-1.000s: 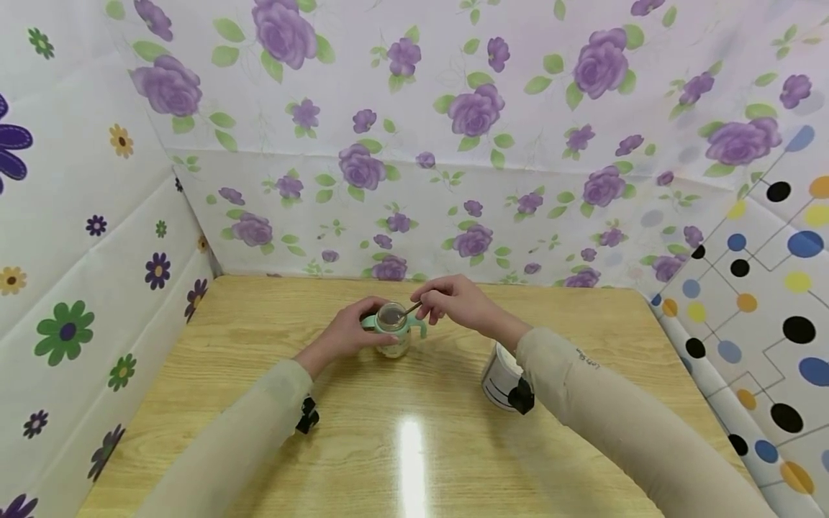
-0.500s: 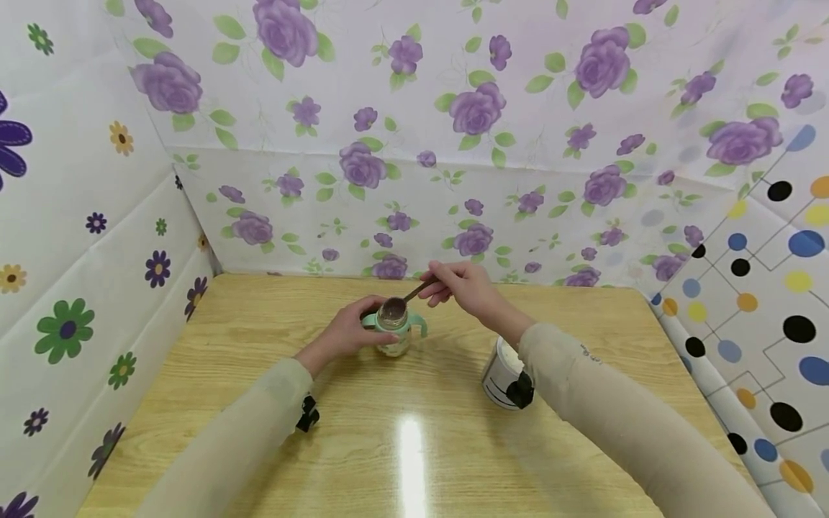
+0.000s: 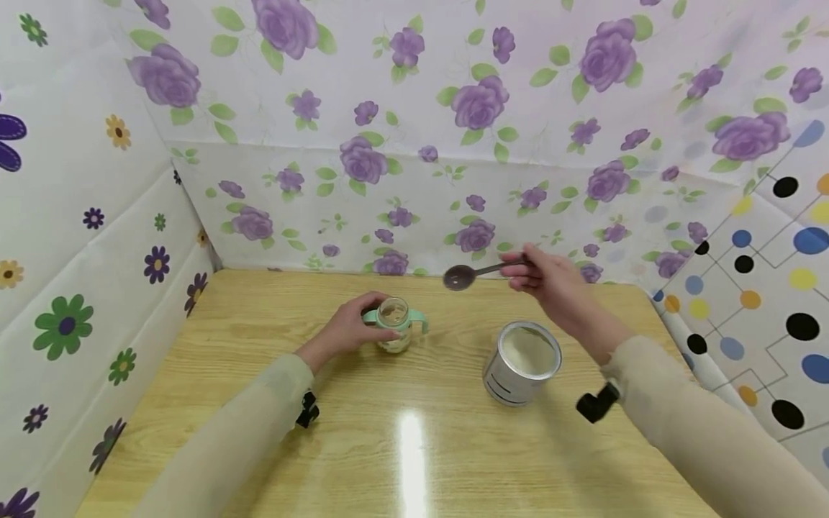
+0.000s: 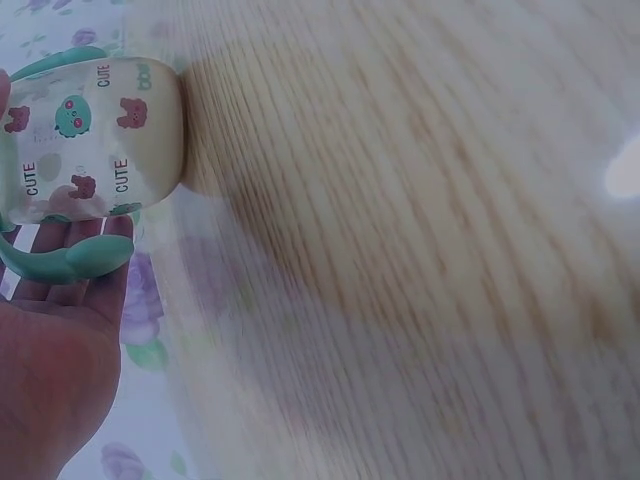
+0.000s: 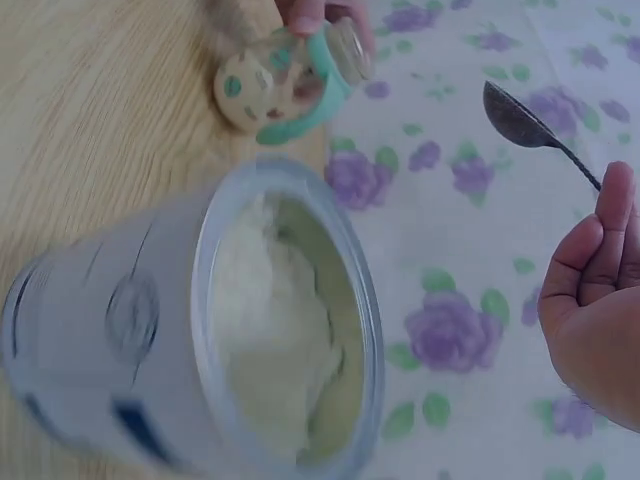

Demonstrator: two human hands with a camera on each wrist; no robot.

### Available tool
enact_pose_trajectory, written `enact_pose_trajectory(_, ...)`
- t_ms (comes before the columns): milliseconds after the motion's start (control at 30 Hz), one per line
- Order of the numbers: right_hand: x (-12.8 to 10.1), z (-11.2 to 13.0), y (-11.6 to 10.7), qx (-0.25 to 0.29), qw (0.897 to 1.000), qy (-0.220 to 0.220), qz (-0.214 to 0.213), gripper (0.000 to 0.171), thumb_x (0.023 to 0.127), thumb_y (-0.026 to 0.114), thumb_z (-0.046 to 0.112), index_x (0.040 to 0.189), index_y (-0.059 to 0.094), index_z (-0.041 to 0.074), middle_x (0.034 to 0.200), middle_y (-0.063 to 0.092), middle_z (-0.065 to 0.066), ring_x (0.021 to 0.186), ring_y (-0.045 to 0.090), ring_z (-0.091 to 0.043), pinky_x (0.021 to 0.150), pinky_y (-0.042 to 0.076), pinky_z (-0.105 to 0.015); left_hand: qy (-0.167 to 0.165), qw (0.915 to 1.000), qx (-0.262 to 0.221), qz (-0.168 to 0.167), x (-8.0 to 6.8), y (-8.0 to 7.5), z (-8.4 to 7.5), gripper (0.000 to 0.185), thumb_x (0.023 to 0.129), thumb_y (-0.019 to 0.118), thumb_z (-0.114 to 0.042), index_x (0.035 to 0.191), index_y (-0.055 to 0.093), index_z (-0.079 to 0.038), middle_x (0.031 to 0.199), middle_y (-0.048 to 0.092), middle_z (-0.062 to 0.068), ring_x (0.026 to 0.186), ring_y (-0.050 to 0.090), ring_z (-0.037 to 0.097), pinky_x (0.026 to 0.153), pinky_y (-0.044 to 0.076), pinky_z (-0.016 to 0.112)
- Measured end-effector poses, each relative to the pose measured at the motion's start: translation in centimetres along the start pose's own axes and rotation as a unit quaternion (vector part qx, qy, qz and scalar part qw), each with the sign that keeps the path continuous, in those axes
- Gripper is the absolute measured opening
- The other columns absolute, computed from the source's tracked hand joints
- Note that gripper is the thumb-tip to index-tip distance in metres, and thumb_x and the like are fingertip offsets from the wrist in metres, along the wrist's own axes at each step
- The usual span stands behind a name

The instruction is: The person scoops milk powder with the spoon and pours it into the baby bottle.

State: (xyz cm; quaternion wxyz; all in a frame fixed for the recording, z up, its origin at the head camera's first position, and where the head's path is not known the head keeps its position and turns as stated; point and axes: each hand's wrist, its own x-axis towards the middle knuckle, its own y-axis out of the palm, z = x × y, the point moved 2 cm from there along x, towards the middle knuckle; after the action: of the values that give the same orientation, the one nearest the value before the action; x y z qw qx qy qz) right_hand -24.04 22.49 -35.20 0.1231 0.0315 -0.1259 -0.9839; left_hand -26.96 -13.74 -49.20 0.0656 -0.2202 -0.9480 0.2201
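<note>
Grip: our right hand [image 3: 557, 280] pinches the spoon [image 3: 461, 276]; our left hand [image 3: 350, 327] curls round the bottle [image 3: 393, 325].
Spoon: raised, up and right of the bottle.
Tin [image 3: 523, 363]: open, right of the bottle, powder inside.
Table [image 3: 414, 446]: under the bottle.
</note>
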Motion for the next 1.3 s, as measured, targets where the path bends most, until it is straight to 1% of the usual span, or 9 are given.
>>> enact_pose_trajectory(200,-4.5,1.8,-4.7,0.023,1.000,-0.002,0.006,0.040,0.114,0.052,0.032,0.119,0.078,0.001,0.098,0.081,-0.005,0.083,0.073,-0.011,0.082,0.061,-0.025,-0.002,1.0000,0.007,0.004,0.0,-0.1,-0.2,0.065,0.086,0.093,-0.033,0.143,0.064,-0.020,0.136,0.068,0.005,0.126,0.063,0.023,0.109,0.051,0.049)
enact_pose_trajectory(367,-7.2,2.0,-7.4,0.028,0.999,-0.004,0.027,0.042,0.116,0.046,0.029,0.123,0.076,0.000,0.102,0.081,-0.007,0.089,0.073,-0.012,0.084,0.061,-0.025,-0.003,0.9999,0.009,0.006,-0.2,-0.2,-0.1,0.066,0.087,0.093,-0.033,0.144,0.063,-0.020,0.135,0.068,0.005,0.126,0.063,0.025,0.107,0.052,0.050)
enact_pose_trajectory(467,-8.3,1.6,-8.4,0.014,0.999,0.006,0.030,0.043,0.117,0.044,0.028,0.124,0.075,-0.001,0.103,0.081,-0.007,0.091,0.074,-0.013,0.084,0.061,-0.026,-0.004,0.9999,0.012,0.005,-0.3,-0.2,-0.1,0.067,0.087,0.092,-0.033,0.145,0.062,-0.018,0.135,0.068,0.005,0.126,0.062,0.027,0.107,0.052,0.051)
enact_pose_trajectory(600,-9.5,0.7,-9.4,-0.029,0.999,0.012,0.022,0.043,0.117,0.044,0.027,0.125,0.075,-0.001,0.102,0.081,-0.006,0.092,0.074,-0.013,0.085,0.062,-0.026,0.004,0.9999,0.013,0.004,-0.2,-0.2,-0.1,0.067,0.088,0.092,-0.031,0.145,0.061,-0.015,0.135,0.068,0.007,0.128,0.062,0.029,0.109,0.051,0.052)
enact_pose_trajectory(867,-10.2,-1.7,-10.6,-0.090,0.996,0.017,0.000,0.041,0.117,0.045,0.029,0.121,0.079,0.006,0.103,0.081,-0.003,0.089,0.074,-0.011,0.083,0.062,-0.026,-0.001,0.9992,0.035,0.019,0.1,-0.2,-1.0,0.068,0.088,0.092,-0.032,0.147,0.060,-0.019,0.136,0.067,0.004,0.128,0.061,0.024,0.107,0.053,0.049)
enact_pose_trajectory(1000,-10.2,-2.9,-10.6,-0.157,0.987,0.023,-0.028,0.040,0.115,0.050,0.034,0.121,0.077,0.005,0.104,0.081,-0.006,0.089,0.075,-0.014,0.084,0.062,-0.028,-0.004,0.9985,0.048,0.024,0.2,-0.3,-1.1,0.075,0.085,0.094,-0.035,0.150,0.058,-0.022,0.138,0.066,0.002,0.133,0.060,0.025,0.111,0.050,0.050)
enact_pose_trajectory(1133,-10.2,-3.8,-10.4,-0.223,0.974,0.023,-0.043,0.043,0.114,0.052,0.036,0.125,0.075,0.002,0.105,0.081,-0.009,0.090,0.077,-0.017,0.084,0.063,-0.029,-0.001,0.9976,0.061,0.032,0.2,-0.6,-1.5,0.088,0.083,0.095,-0.040,0.158,0.051,-0.023,0.149,0.061,0.003,0.142,0.053,0.029,0.119,0.043,0.055)
enact_pose_trajectory(1200,-10.2,-4.1,-10.4,-0.246,0.968,0.022,-0.045,0.043,0.114,0.053,0.036,0.127,0.074,0.000,0.106,0.081,-0.010,0.090,0.076,-0.017,0.084,0.063,-0.029,0.010,0.9968,0.071,0.035,0.2,-1.0,-2.4,0.094,0.083,0.094,-0.041,0.162,0.047,-0.021,0.155,0.056,0.005,0.146,0.049,0.030,0.122,0.039,0.055)
enact_pose_trajectory(1300,-10.2,-4.2,-10.6,-0.263,0.963,0.021,-0.049,0.043,0.114,0.055,0.035,0.130,0.071,-0.001,0.106,0.080,-0.011,0.090,0.076,-0.017,0.084,0.063,-0.029,0.039,0.9950,0.084,0.038,0.5,-1.9,-4.8,0.096,0.084,0.094,-0.040,0.163,0.044,-0.019,0.161,0.051,0.007,0.150,0.046,0.030,0.125,0.035,0.053)
